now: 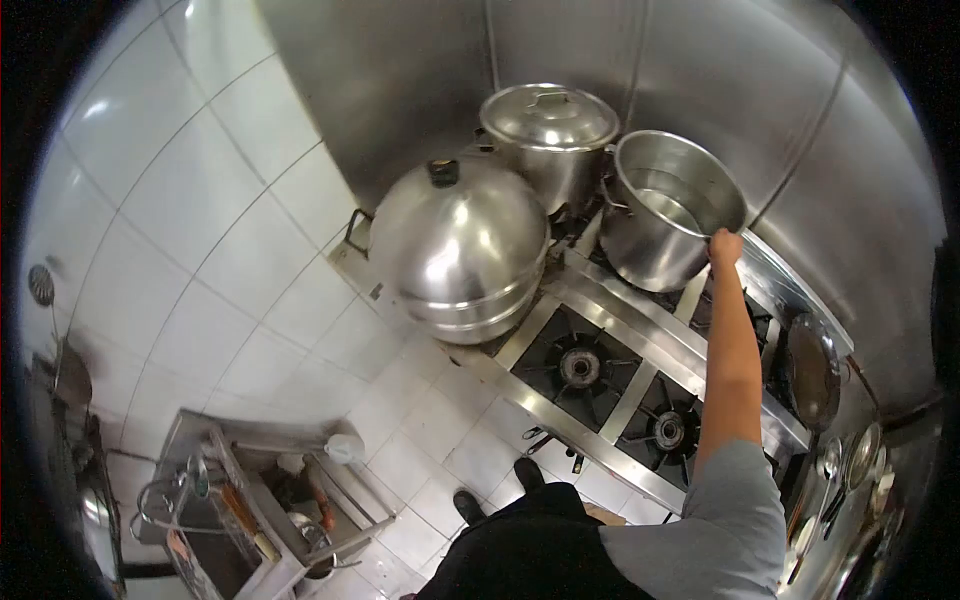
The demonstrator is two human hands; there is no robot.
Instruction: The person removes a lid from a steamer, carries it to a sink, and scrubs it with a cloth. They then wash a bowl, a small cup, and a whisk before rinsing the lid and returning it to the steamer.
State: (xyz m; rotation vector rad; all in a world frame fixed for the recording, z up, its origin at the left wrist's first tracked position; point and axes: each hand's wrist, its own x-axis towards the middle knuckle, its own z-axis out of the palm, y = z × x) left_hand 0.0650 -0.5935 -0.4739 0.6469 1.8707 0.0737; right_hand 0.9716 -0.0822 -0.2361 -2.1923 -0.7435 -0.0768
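My right hand (725,248) is closed on the near right rim of an open steel pot (655,245). The pot stands on a back burner of the stove (600,325), and clear liquid shows at its bottom. My right arm stretches out across the front burners. Left of this pot is a second steel pot (560,170) with its lid on. A large domed steel steamer (460,240) with a black knob stands at the left end of the stove. My left hand is not in the view.
Two front burners (580,368) show bare grates. A dark pan (812,372) leans at the stove's right end, near ladles and spoons (830,460). A sink unit (215,440) holding utensils is at the lower left. Steel panels (720,70) rise behind the stove.
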